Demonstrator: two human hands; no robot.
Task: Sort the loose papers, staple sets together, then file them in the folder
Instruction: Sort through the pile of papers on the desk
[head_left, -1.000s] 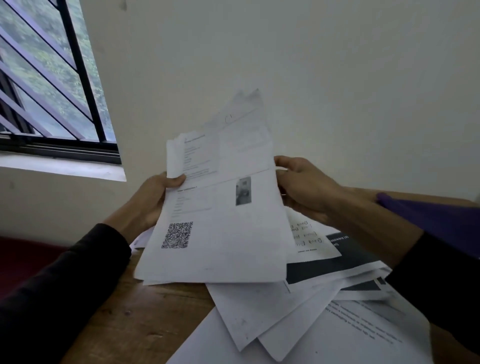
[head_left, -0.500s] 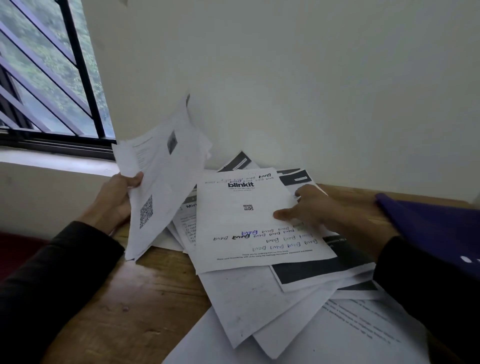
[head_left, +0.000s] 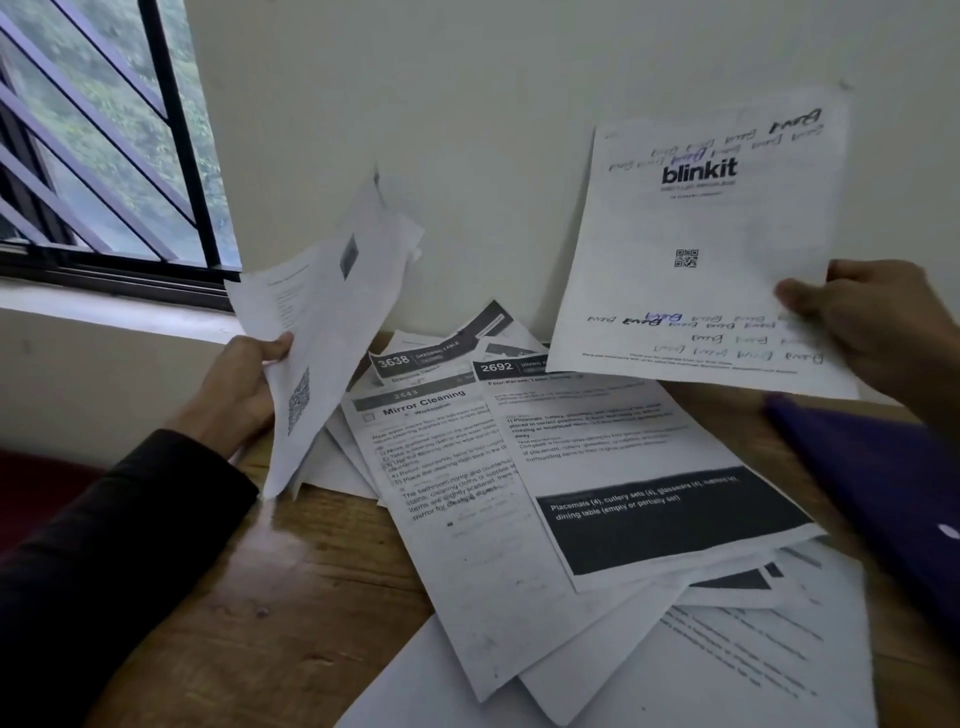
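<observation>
While both hands hold paper above the loose pile (head_left: 597, 493), the head view shows sorting under way, with no stapling or filing begun as far as I can judge. Left of the pile, the left hand (head_left: 244, 387) pinches a sheaf with a QR code (head_left: 322, 332), thumb on its near face. Above the pile's right side, the right hand (head_left: 872, 322) grips the blinkit sheet (head_left: 696, 249) by its right edge, thumb in front. Right of the pile lies the purple folder (head_left: 883, 493). Next, I reckon, each held paper needs its own stack beside the pile
</observation>
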